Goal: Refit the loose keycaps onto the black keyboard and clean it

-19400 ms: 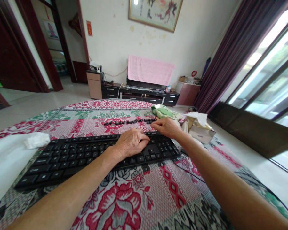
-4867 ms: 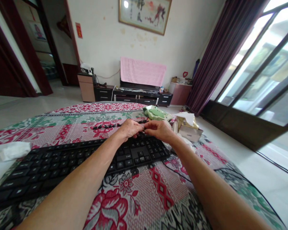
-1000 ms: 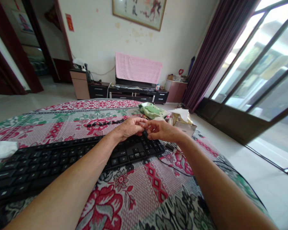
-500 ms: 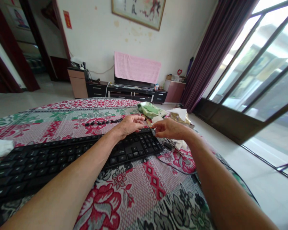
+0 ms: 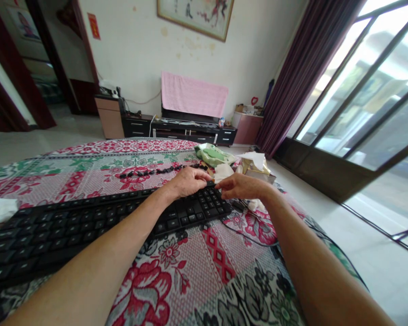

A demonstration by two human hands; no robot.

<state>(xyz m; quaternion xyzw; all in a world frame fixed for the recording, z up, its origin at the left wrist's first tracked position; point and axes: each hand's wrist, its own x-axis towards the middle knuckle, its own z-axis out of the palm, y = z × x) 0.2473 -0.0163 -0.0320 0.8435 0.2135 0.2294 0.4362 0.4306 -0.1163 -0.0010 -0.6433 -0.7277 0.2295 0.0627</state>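
A black keyboard (image 5: 180, 210) lies at a slant across the patterned tablecloth (image 5: 166, 280). At the top edge of its number pad, my left hand (image 5: 190, 182) is closed, fingertips pressed down against the keys. My right hand (image 5: 241, 186) meets it from the other side, thumb and fingers pinched together at the pad's upper right corner. Whatever sits between the fingertips is too small and hidden to name. Behind the keyboard runs a row of small loose black pieces, apparently keycaps (image 5: 149, 172).
Behind my hands are a green plastic packet (image 5: 214, 155), white crumpled tissue (image 5: 223, 171) and an open box (image 5: 256, 165). A black cable (image 5: 248, 238) loops to the right of the keyboard. White cloth or paper (image 5: 0, 210) lies at the left edge.
Both hands have lowered onto the top of the number pad, and their fingertips have come closer together. My left hand has shifted slightly right and its fingers have closed up.
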